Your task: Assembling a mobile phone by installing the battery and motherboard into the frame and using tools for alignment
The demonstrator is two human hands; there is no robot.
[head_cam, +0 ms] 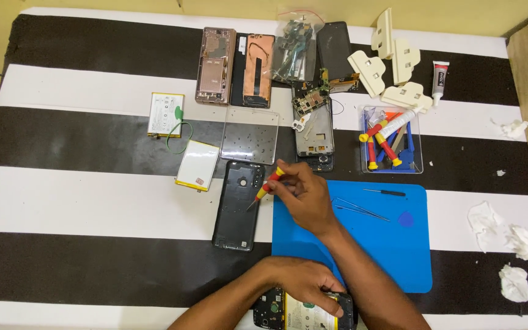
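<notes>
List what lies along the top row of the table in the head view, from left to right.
Rose-gold phone frame → copper-backed phone panel → clear bag of parts → black phone back → cream plastic clamps → small glue tube.

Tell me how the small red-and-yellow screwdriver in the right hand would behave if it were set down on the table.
The slim red-and-yellow screwdriver in the right hand looks stiff and probably light, since fingertips alone hold it. Its round handle would likely roll on the flat striped table. The fine tip seems sharp enough to scratch the black plastic phone back cover beside it.
</notes>
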